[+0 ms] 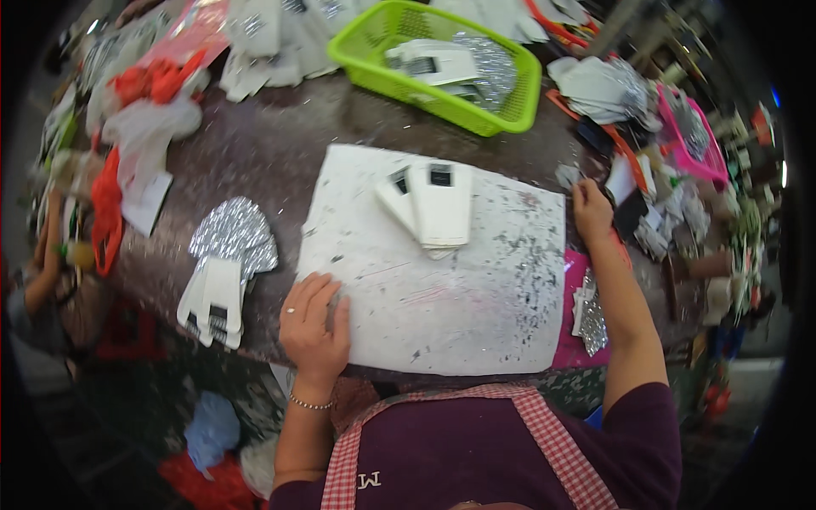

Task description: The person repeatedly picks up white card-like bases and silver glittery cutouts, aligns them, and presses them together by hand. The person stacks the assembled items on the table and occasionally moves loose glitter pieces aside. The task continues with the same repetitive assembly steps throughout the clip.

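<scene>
My left hand (pixel 314 327) lies at the near left edge of a white board (pixel 433 314), fingers stretched and thumb apart, holding nothing. Past the board's right edge, my right hand (pixel 592 212) is closed, its fingertips beside a small greyish scrap (pixel 568 176); what they grip, if anything, is too small to make out. White flat pieces with black patches (pixel 444 217) overlap in a small stack on the board's far half. Left of the board, silver glittery rounded pieces (pixel 234 229) lie fanned out, with white strips (pixel 212 297) at their near end.
A green basket (pixel 416 98) holding white and silver pieces stands beyond the board. Bags (pixel 157 123) lie at the far left. To the right are a pink basket (pixel 718 166), white and silver pieces (pixel 599 89) and a magenta sheet (pixel 574 344). Another person's arm (pixel 47 263) shows at far left.
</scene>
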The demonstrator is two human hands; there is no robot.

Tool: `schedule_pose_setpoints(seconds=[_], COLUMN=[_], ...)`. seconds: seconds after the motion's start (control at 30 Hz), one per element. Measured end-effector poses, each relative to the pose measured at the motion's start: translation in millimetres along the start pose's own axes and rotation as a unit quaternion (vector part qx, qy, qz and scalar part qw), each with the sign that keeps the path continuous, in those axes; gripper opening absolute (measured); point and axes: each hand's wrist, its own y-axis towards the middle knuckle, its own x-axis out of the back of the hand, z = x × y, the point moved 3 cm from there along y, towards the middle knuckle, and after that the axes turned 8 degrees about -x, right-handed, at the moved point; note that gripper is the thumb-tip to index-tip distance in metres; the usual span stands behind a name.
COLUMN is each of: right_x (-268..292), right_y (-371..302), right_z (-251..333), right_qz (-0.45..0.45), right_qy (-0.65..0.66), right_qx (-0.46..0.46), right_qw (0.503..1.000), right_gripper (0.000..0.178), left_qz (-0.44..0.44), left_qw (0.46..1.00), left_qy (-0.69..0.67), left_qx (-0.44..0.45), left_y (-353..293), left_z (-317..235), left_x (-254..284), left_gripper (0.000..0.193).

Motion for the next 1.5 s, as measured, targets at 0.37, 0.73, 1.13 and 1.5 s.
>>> schedule_pose_setpoints(seconds=[0.37, 0.73, 1.13, 1.5], right_x=[6, 7, 5, 0], right_y=[0, 0, 0, 2], right_z=[6, 3, 5, 2], right_qz=[0.023, 0.035, 0.048, 0.053], right_qy=[0.057, 0.095, 0.098, 0.093], right_qx=[-0.032, -0.038, -0.032, -0.039], right_qw=[0.998, 0.994, 0.994, 0.994], right_gripper=[0.019, 0.023, 0.020, 0.019], left_qz=[0.040, 0.027, 0.001, 0.003], left_qw=[0.999, 0.998, 0.998, 0.998], left_qy=[0.031, 0.047, 0.040, 0.021], left_qx=[0.019, 0.039, 0.041, 0.059], left_y=[-1, -13, -19, -22], left_z=[-6, 4, 21, 28], left_x=[-9, -12, -15, -13], left_gripper=[0.012, 0.014, 0.015, 0.016])
